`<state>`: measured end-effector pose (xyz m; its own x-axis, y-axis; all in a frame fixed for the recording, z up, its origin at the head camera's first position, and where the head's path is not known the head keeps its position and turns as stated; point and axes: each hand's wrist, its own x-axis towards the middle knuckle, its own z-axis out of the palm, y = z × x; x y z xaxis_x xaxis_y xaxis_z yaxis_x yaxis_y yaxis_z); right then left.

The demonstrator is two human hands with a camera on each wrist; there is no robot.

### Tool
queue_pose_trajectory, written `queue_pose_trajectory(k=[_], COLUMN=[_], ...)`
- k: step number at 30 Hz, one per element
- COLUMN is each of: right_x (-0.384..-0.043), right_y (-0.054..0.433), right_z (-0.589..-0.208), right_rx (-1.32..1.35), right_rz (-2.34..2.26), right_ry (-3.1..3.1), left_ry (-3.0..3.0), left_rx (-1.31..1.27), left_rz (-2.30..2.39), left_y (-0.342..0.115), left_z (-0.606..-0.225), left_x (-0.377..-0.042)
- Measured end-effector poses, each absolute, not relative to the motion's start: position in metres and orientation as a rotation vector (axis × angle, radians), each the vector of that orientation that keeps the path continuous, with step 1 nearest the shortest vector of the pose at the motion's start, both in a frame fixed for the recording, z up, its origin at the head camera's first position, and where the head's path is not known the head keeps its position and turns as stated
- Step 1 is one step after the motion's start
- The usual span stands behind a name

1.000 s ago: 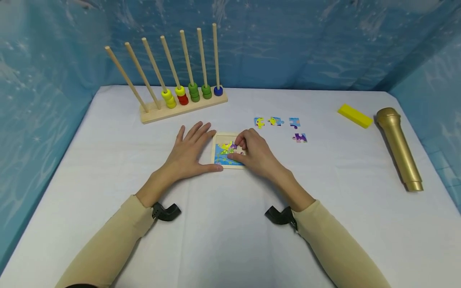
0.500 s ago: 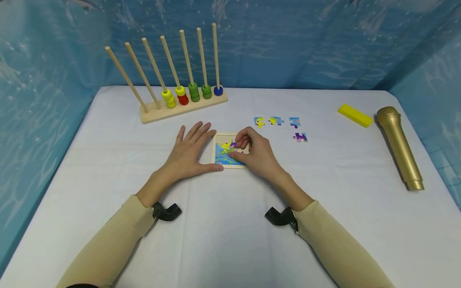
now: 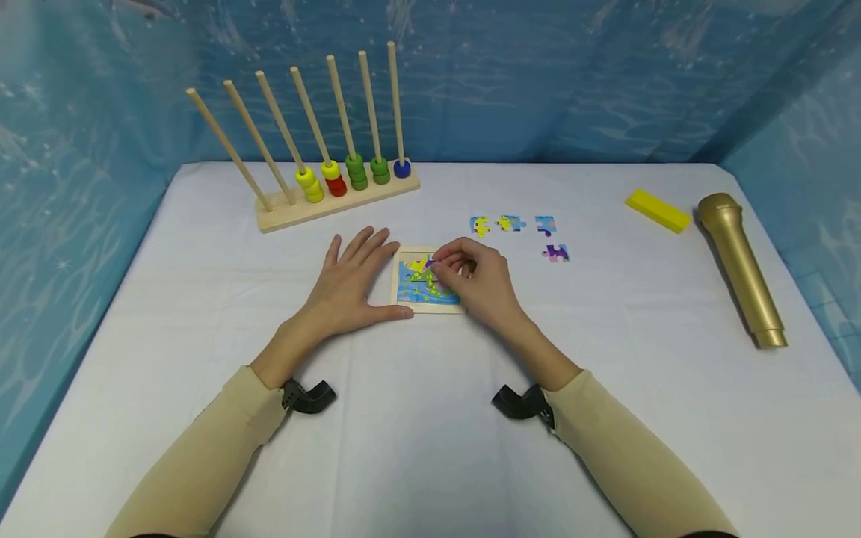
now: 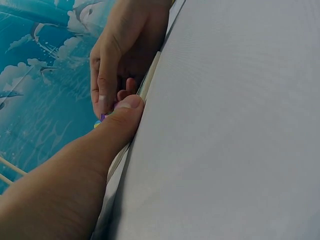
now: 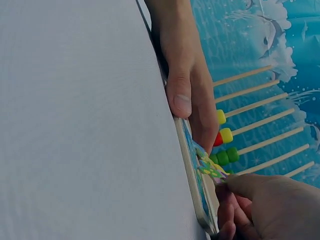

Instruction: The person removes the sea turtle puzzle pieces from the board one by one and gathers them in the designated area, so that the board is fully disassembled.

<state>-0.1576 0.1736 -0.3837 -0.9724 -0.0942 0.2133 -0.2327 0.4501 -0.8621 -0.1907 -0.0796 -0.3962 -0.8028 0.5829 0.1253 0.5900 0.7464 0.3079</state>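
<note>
A small wooden puzzle tray (image 3: 430,308) lies mid-table, holding a blue, yellow and green picture (image 3: 409,291). My left hand (image 3: 346,280) is spread flat at its left side, with forefinger and thumb touching the frame; in the right wrist view the left thumb (image 5: 181,97) rests at the tray's edge. My right hand (image 3: 480,288) is over the tray's right part. Its thumb and forefinger pinch a green, yellow and purple puzzle piece (image 5: 214,171), tilted up over the tray in the right wrist view. The right hand hides the tray's right side.
Loose puzzle pieces (image 3: 511,223) lie behind the tray to the right, one purple piece (image 3: 556,253) nearer. A wooden bead rack (image 3: 336,205) with tall pegs stands back left. A yellow block (image 3: 658,211) and a gold microphone (image 3: 743,273) lie at the right.
My right thumb has moved up to meet the forefinger, and more of the tray's lower picture shows. My left hand keeps its place on the frame. The head view has shifted slightly.
</note>
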Motion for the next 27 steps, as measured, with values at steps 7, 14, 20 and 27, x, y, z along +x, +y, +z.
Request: queue_pose_trajectory(k=[7,14,20,27], right_x=[-0.157,-0.157,-0.158,-0.156], right_y=[0.171,0.161,0.146,0.143], right_z=[-0.388,-0.387,-0.382,-0.383], right_rx=[0.304,0.302,0.251,0.191], right_rz=[1.474,1.415,1.344,1.332], right_ry=[-2.570,-2.565,-2.601,-2.584], left_ry=[-2.913,-2.907,-2.896,-2.898], left_rx=[-0.982,-0.978,-0.977,-0.977], left_rz=[-0.525,-0.527,-0.533,-0.545], left_y=[-0.079,-0.080,-0.081,-0.080], left_z=[-0.396,-0.395,-0.394,-0.397], left_x=[-0.191,-0.191,-0.192,-0.192])
